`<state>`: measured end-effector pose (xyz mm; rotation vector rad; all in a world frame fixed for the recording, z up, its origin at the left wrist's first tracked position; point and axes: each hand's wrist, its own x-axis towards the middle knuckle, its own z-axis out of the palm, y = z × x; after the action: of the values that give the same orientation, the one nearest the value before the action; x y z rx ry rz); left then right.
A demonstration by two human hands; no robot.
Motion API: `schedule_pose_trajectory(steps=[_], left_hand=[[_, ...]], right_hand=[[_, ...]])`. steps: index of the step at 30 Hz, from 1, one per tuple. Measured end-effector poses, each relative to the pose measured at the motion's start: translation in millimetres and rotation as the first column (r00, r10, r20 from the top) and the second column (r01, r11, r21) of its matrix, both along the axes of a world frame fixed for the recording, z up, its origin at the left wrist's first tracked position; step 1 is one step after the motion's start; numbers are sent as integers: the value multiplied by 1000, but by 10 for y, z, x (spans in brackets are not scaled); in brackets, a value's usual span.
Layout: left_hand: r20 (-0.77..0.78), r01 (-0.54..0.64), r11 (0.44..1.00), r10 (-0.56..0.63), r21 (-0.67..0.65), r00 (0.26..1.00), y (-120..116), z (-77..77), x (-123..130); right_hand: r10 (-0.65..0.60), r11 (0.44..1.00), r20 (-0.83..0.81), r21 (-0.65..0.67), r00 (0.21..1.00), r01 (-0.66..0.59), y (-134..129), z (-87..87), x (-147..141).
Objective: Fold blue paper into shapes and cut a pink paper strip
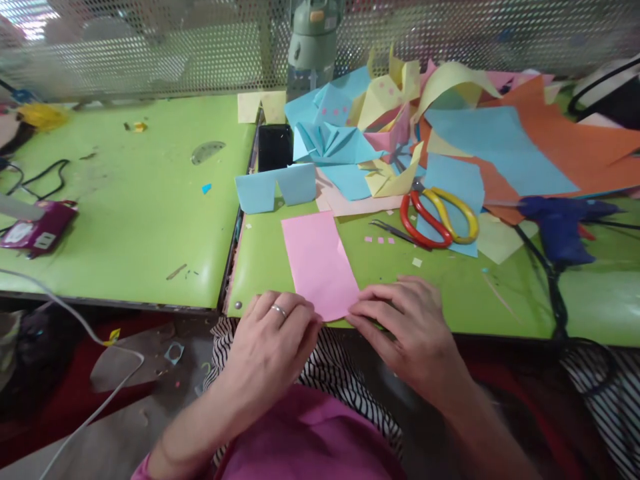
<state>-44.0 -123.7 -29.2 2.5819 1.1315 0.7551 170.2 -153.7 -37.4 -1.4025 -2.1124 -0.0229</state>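
Note:
A pink rectangular sheet of paper [321, 267] lies at the front edge of the green table, its near edge slightly curved up. My left hand [277, 340], with a ring on one finger, pinches the sheet's near left corner. At the near right corner my right hand [407, 323] holds the paper between thumb and fingers. Beyond the sheet stands a folded light-blue paper piece [260, 192]. Red-and-yellow-handled scissors [433, 220] and dark tweezers [395, 231] lie to the right, beside several tiny pink paper squares [380, 240].
Cut and folded papers [505, 143] are heaped at the back right, near a bottle [313, 50] and a black phone [275, 147]. A blue glue gun [563, 227] with its cable lies right. A purple device [43, 227] sits far left. A gap divides the tables.

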Motion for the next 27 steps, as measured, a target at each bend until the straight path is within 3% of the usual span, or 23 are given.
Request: schedule_pose_trajectory(steps=[2,8,19,23,27], left_hand=[[22,-4,1000,4,7,1000,-40,-19,-6],[71,38,988,-27,-150,997,-14,15,-29],[6,-96,990,97,-107,995,-26,-3,70],[-11,-75,996,74,-52,997,-52,-31,71],[-123,43,999,-39,32,992,-136,-96,48]], right_hand=[[10,1000,0,9,1000,-10,6,-6,27],[26,996,-39,-81,999,-29,4,4,79],[-87,993,-42,-77,995,84,26,-4,-2],[-103,992,-36,-78,994,100,26,-3,-7],[-111,990,-21,-93,994,109,41,5,-11]])
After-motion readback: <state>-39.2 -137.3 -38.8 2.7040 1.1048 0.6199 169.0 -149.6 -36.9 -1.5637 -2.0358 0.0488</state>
